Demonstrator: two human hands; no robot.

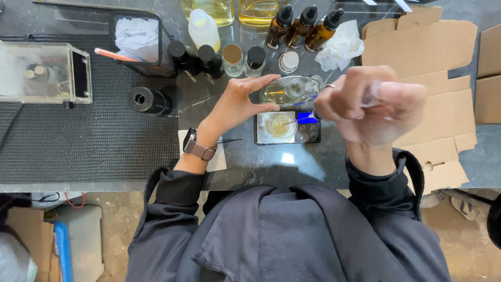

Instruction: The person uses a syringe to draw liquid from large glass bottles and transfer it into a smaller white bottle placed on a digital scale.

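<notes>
There is one view only, from the camera on my head, looking almost straight down over my chest onto the dark marbled bench (pixel 209 99). My dark jacket (pixel 282 235) fills the lower middle of the frame, so the lens sits just above and slightly behind my arms. The far edge of the bench runs along the top of the frame, where the amber dropper bottles (pixel 302 26) stand. My right hand (pixel 373 107) is raised close to the lens and looks large and blurred, right of centre. The floor (pixel 120 219) shows along the bottom left and right. No second view shares the scene.
</notes>
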